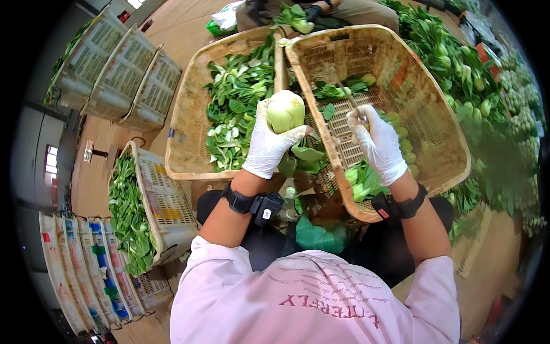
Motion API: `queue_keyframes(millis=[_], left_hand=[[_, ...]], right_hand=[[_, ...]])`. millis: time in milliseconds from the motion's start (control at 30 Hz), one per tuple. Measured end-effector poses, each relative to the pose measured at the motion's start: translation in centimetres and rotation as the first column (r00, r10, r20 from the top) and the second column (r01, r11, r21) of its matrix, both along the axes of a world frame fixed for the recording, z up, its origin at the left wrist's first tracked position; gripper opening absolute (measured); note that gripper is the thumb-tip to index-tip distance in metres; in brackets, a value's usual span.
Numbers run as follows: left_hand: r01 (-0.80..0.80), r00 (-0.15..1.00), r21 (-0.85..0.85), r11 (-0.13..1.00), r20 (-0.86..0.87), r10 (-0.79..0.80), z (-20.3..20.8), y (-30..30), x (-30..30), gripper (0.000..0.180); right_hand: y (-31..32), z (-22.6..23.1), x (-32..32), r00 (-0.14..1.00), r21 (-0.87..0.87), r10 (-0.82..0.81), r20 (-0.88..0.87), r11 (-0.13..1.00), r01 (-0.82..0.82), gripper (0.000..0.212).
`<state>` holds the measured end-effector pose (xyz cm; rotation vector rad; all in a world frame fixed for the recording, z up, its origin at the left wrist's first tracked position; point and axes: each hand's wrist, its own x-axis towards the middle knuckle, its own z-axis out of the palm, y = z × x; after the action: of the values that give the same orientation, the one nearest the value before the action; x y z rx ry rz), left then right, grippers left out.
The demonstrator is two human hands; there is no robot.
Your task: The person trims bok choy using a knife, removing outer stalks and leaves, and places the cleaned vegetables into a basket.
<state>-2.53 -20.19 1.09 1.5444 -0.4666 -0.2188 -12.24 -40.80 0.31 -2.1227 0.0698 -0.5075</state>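
My gloved left hand is wrapped round a bok choy. Its pale green base faces up and its leaves hang down below the hand. My right hand, also in a white glove, is closed on a slim knife whose thin blade points away from me. That hand is over the right basket, which holds several trimmed bok choy along its inside and loose leaves. Left of it, the other yellowish basket contains a heap of cut leaves.
A crate of greens stands at my left, near stacked crates and more crates farther back. Piled bok choy covers the floor at right. Opposite me, another person's gloved hand is by a bok choy.
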Motion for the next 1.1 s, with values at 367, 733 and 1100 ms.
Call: queue_keyframes(millis=[367, 733, 1100], left_hand=[[-0.161, 0.987, -0.093, 0.983, -0.04, 0.158, -3.0, 9.6, 2.1, 0.054], [-0.436, 0.89, 0.061, 0.898, 0.18, 0.419, -3.3, 16.1, 2.9, 0.043], [-0.367, 0.913, -0.292, 0.883, 0.069, 0.402, -1.8, 17.7, 1.0, 0.065]], right_hand=[[12.7, 0.0, 7.0, 0.964, -0.572, 0.182, 0.192, 0.819, -0.041, 0.017], [19.1, -2.5, 13.6, 0.937, -0.611, 0.294, 0.186, 0.782, -0.124, 0.015], [14.4, -3.5, 16.5, 0.871, -0.625, -0.125, -0.475, 0.745, -0.234, 0.021]])
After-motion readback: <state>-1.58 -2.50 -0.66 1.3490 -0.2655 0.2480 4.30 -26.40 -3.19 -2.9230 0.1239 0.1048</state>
